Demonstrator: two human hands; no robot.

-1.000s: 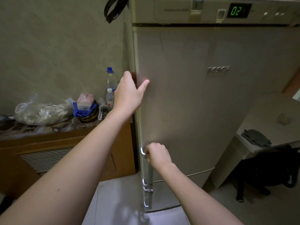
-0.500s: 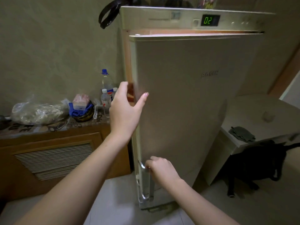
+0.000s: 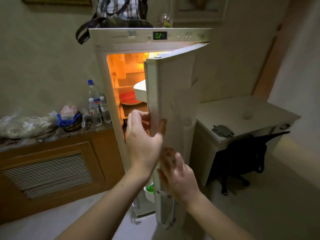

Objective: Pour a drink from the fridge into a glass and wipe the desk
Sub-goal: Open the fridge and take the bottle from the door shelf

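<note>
The cream fridge (image 3: 121, 37) has its upper door (image 3: 173, 87) swung partly open, and the inside glows orange. My left hand (image 3: 143, 141) grips the door's free edge, fingers behind it and thumb on the front. Just below, my right hand (image 3: 178, 177) is blurred with its fingers spread, against the door's front and holding nothing. A green bottle (image 3: 150, 188) shows in the door's low shelf. A red-topped dish (image 3: 128, 98) sits on an inner shelf. To the right stands the pale desk (image 3: 225, 108) with a small glass (image 3: 247, 113) and a grey cloth (image 3: 222, 131).
A black chair (image 3: 242, 158) is tucked under the desk. Left of the fridge, a wooden cabinet's counter (image 3: 52, 137) carries water bottles (image 3: 97, 108), a plastic bag and a bowl of blue cloth. A checked bag (image 3: 119, 13) lies on top of the fridge.
The fridge door has swung from shut to partly open. My left hand stays on its edge. My right hand has come off the low handle and opened.
</note>
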